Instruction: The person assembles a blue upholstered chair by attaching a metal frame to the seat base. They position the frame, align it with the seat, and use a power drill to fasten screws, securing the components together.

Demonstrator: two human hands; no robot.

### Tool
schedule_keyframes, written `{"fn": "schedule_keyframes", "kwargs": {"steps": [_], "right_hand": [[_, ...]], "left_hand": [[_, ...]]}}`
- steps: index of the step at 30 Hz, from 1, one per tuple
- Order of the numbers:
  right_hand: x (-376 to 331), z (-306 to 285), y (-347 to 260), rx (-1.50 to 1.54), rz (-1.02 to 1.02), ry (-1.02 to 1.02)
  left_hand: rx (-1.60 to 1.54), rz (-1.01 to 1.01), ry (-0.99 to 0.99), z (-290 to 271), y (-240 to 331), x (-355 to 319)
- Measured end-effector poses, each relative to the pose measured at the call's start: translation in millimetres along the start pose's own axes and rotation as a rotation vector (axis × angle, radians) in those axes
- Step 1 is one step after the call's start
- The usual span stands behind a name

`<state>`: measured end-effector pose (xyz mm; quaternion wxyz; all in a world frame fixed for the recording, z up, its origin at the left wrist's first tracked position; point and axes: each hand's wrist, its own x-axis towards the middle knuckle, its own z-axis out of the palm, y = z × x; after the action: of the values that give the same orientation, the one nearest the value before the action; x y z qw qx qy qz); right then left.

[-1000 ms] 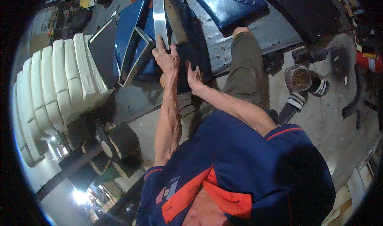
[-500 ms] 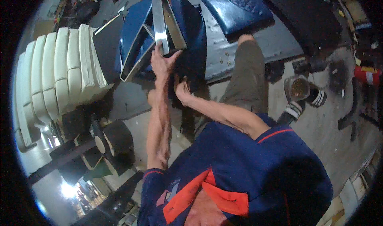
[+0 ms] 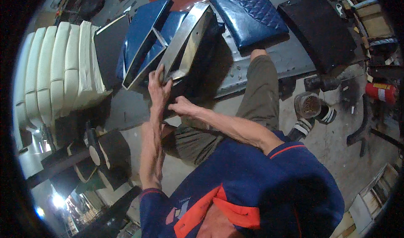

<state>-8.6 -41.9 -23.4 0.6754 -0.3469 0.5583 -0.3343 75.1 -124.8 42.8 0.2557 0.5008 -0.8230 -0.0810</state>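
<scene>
The left hand (image 3: 160, 88) grips with its fingers the lower edge of a metal-framed panel (image 3: 185, 40), which leans tilted toward 1 o'clock. The right hand (image 3: 180, 107) is just below it, at 5 o'clock, fingers half curled against the dark underside; its hold I cannot tell. A blue quilted cushion (image 3: 248, 13) lies at 2 o'clock, and a white ribbed cushion (image 3: 59, 74) at 9 o'clock.

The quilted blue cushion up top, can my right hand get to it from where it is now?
Probably yes, with a stretch. The right hand rests low by the metal-edged panel; the quilted blue cushion lies farther up and right, uncovered, nothing lying between them.
</scene>
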Motion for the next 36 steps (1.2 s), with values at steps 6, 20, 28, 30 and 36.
{"fn": "schedule_keyframes", "kwargs": {"steps": [6,20,28,30,36], "right_hand": [[78.8,-160.3,4.9,0.181,-0.331,0.906],[208.7,-336.3,-139.1,-0.338,-0.589,0.389],[199.8,-332.9,-143.0,-0.239,-0.527,0.287],[194.4,-339.1,-145.9,-0.237,-0.513,0.326],[172.6,-311.8,-157.7,-0.275,-0.451,0.339]], "left_hand": [[-0.053,-0.016,0.028,22.9,10.4,-7.0],[0.043,-0.081,0.047,4.7,11.9,-12.1],[-0.006,-0.088,0.136,9.5,6.2,-17.0],[-0.020,-0.101,0.139,15.0,6.9,-14.4],[-0.012,-0.186,0.112,6.6,-1.9,-16.0]]}}
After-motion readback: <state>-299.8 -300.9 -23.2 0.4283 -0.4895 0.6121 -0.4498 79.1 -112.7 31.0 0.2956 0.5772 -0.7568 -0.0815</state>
